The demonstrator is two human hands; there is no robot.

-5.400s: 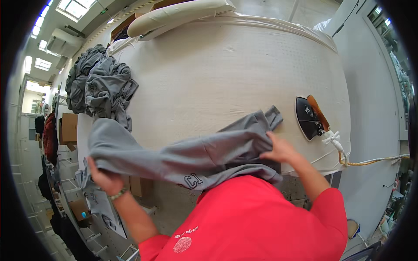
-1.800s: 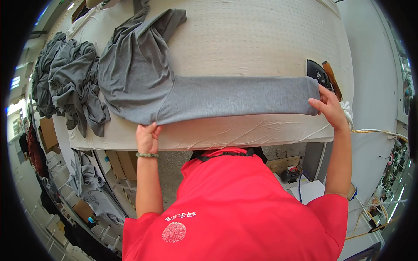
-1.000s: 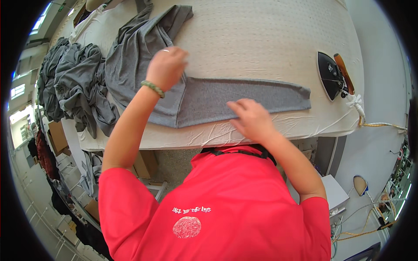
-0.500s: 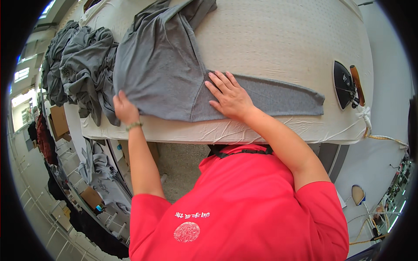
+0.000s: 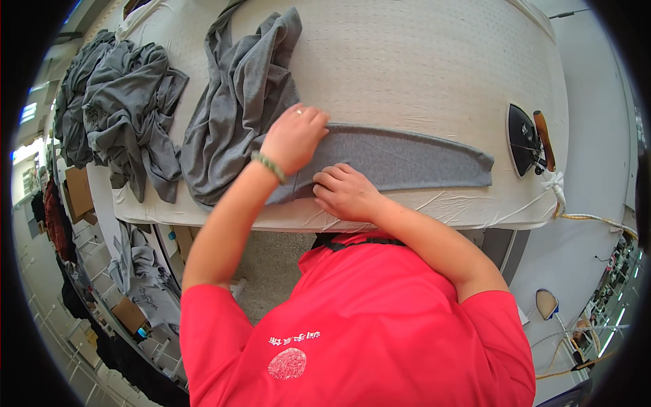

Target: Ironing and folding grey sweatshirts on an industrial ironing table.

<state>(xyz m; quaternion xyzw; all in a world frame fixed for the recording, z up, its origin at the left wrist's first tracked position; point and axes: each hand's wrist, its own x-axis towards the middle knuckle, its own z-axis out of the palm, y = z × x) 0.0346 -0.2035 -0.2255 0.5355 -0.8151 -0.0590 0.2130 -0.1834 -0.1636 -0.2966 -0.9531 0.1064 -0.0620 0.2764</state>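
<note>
Clock directions taken from mid-view. Tabletop (image 5: 407, 74) covered in pale, faintly dimpled cloth, wrinkled along the near edge at 6 o'clock. Grey garment (image 5: 234, 112) laid on it: body bunched in folds at 11 o'clock, one sleeve (image 5: 413, 159) spread fairly flat towards the 2-to-3 o'clock side. The upper end of the sleeve is crossed by the left hand (image 5: 295, 139), its fingers bent and slightly blurred; whether cloth is gripped cannot be told. The right hand (image 5: 346, 193) is set at the sleeve's lower edge, fingers curled; a pinch of fabric cannot be confirmed.

Crumpled grey pile (image 5: 129, 112) heaped at 10 o'clock, beside the garment body. Black iron (image 5: 525, 142) with wooden handle placed between 2 and 3 o'clock, beyond the cuff; its cord (image 5: 590, 217) led off at 3.

Room: concrete floor (image 5: 271, 285) seen at 7 o'clock; grey printed garment (image 5: 149, 285) at 8, below tabletop level; cardboard box (image 5: 80, 190) at 9; pale wall (image 5: 593, 169) at 3.
</note>
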